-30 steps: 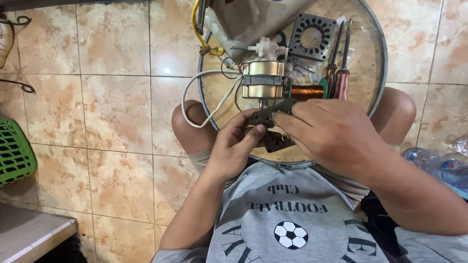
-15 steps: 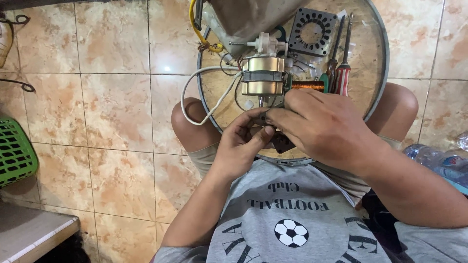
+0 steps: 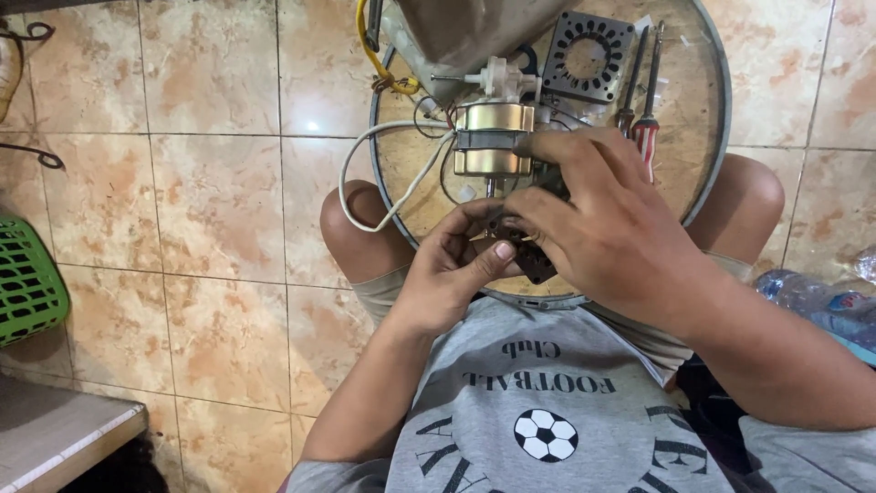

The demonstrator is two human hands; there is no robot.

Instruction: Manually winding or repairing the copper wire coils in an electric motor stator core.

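1. The left hand (image 3: 452,274) curls its fingers around a small dark part (image 3: 525,251); the thumb presses its near edge, so the fingers are clamped on it.
2. The right hand (image 3: 602,228) lies over the same dark part from the other side, fingers bent together and pinching it; its forefinger reaches up to touch the small motor (image 3: 493,139).
3. The dark part sits just below the motor, over the near rim of the tray. Most of it is hidden by the hands, so which way it points cannot be told.
4. The motor's brass-coloured body lies flat, its thin shaft running toward the person along the long axis; a white plastic gear piece (image 3: 497,78) sits at its far end.
5. A white cable (image 3: 383,178) loops from the motor out over the tray's left rim.
6. The round tray (image 3: 712,137), metal-rimmed with a board floor, rests on the person's knees and holds the motor, a square slotted stator plate (image 3: 589,55) and two screwdrivers (image 3: 643,100) lying side by side, tips pointing away.
7. Beyond is a tan tiled floor (image 3: 210,183); a green basket (image 3: 27,283) stands at the left edge, and a clear plastic bottle (image 3: 821,306) lies at the right.
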